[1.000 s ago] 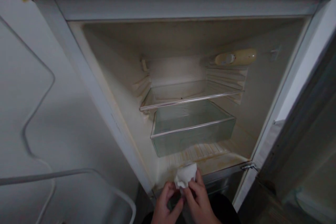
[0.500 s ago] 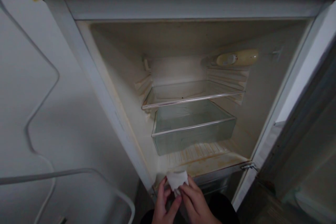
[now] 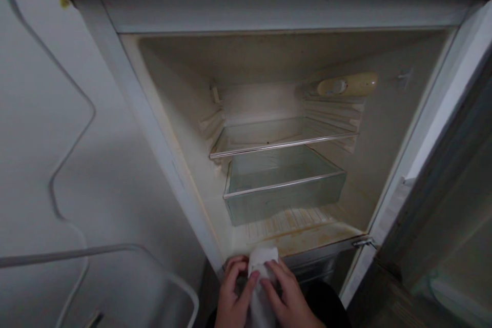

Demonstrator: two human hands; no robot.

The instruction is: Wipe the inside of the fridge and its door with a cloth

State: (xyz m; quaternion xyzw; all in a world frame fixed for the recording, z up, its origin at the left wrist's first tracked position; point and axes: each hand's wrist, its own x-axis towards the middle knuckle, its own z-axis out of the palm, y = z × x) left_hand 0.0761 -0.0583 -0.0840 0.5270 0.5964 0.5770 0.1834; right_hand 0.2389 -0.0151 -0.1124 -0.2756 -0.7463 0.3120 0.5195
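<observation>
A white folded wipe or cloth (image 3: 262, 261) is between my two hands at the bottom of the head view, in front of the fridge's lower front edge. My left hand (image 3: 235, 292) pinches its left side with thumb and bent fingers. From the right, my right hand (image 3: 286, 294) presses its fingertips and thumb onto the wipe. Part of the wipe hangs down between the palms. Just beyond lies the fridge floor (image 3: 307, 236), ribbed and stained yellow-brown.
Inside the open fridge are a glass shelf (image 3: 284, 141), a clear drawer (image 3: 284, 200) beneath it and a yellowed lamp housing (image 3: 348, 84). The open door (image 3: 434, 205) stands at right, by a metal hinge (image 3: 363, 242). Pale cables (image 3: 73, 148) cross the white wall at left.
The wipe has been opened out and now hangs longer between my hands. My left hand has shifted slightly left, and its fingers have curled. The view has turned a little.
</observation>
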